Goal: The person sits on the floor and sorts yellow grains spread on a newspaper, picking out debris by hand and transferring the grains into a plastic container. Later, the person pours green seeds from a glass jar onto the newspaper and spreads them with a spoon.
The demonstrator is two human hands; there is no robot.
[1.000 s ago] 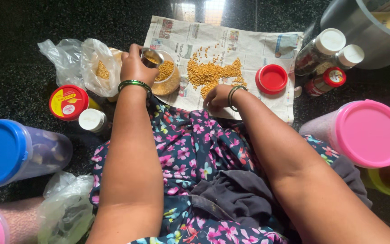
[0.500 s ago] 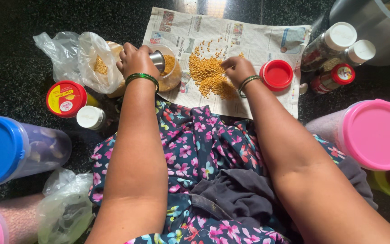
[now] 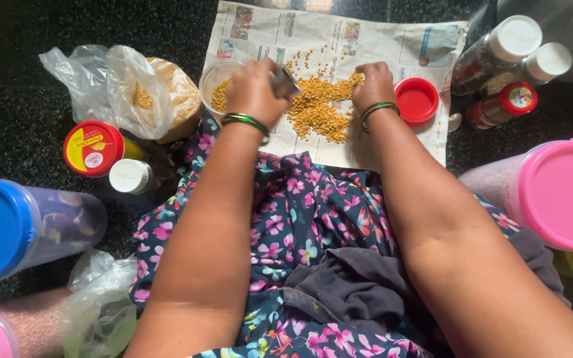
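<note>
A heap of yellow split lentils lies on a sheet of newspaper spread on the dark floor. My left hand grips a small steel cup at the heap's left edge, beside an open clear jar partly filled with lentils. My right hand rests with bent fingers on the right side of the heap, touching the lentils. Both wrists wear green bangles. A red lid lies on the paper just right of my right hand.
A clear plastic bag of lentils sits left of the jar. A red-lidded jar and a small white-capped bottle stand nearby. Blue-lidded and pink-lidded containers flank my lap. White-capped bottles stand at the upper right.
My left hand has moved right from the jar's mouth to the heap with the steel cup. My right hand shifted up along the heap's right side. The camera has tilted slightly.
</note>
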